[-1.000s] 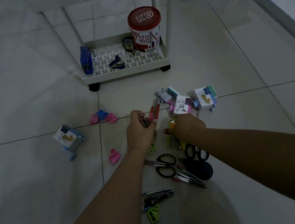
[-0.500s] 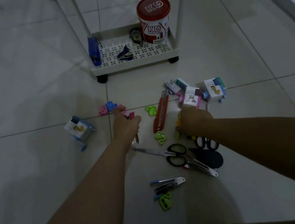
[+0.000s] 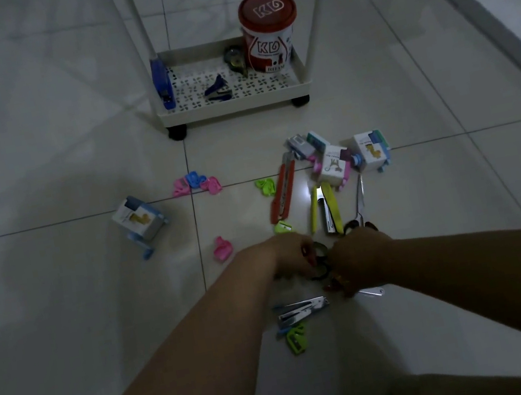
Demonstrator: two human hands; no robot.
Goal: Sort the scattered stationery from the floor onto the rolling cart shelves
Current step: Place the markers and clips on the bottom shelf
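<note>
My left hand (image 3: 292, 256) and my right hand (image 3: 360, 258) meet low over the floor on a pair of black scissors (image 3: 321, 261). The left fingers curl round its handle loops. The right hand's fingers curl down over the blades, whose tip sticks out beneath it. The white rolling cart (image 3: 236, 106) stands further back; its bottom shelf holds a blue stapler (image 3: 161, 82), a staple remover (image 3: 217, 88), a tape dispenser (image 3: 236, 57) and a red-lidded tub (image 3: 269, 35).
Scattered on the tiles: an orange cutter (image 3: 282, 193), two yellow cutters (image 3: 315, 208), second scissors (image 3: 359, 204), green sharpeners (image 3: 296, 339), a pink one (image 3: 223, 248), small boxes (image 3: 335, 165), a box (image 3: 139, 220) at left, metal staplers (image 3: 301, 310). A metal frame runs along the right.
Both hands dropped back toward me and came together on the black scissors. The yellow cutter that the right hand held now lies on the floor. The view has shifted closer to the cart.
</note>
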